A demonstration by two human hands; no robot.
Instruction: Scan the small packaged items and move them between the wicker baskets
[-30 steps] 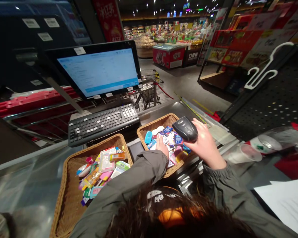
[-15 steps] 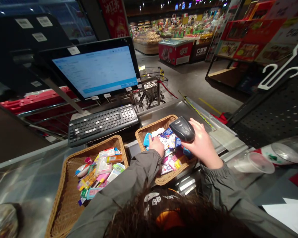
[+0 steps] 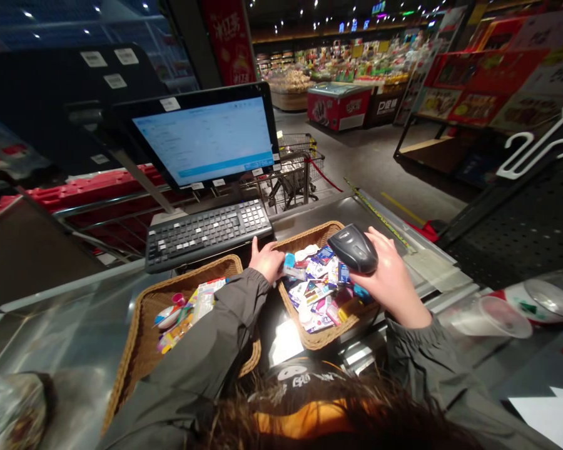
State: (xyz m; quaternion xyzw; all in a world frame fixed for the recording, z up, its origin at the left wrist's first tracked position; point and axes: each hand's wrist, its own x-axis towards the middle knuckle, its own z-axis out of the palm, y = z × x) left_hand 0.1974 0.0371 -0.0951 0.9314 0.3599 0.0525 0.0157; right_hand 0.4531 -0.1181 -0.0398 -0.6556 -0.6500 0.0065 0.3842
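My right hand (image 3: 389,278) is closed around a black handheld barcode scanner (image 3: 354,248) held over the right wicker basket (image 3: 321,340). My left hand (image 3: 266,262) is at that basket's left rim, thumb raised. Its fingers pinch a small clear and blue package (image 3: 294,271); the fingertips are partly hidden. Many small packets (image 3: 316,287), white, blue, pink and yellow, fill the right basket. A left wicker basket (image 3: 131,350) holds more small colourful goods (image 3: 187,309), partly covered by my left sleeve.
A keyboard (image 3: 211,231) and a lit monitor (image 3: 206,140) stand behind the baskets on the metal counter (image 3: 82,340). A plastic cup (image 3: 497,317) is at the right. White hooks (image 3: 537,153) hang at the right. A shopping cart (image 3: 295,165) stands beyond the counter.
My left hand has moved left, out of the right basket's middle to its rim, with the clear and blue package at its fingers. The scanner stays over the basket. The view has shifted slightly.
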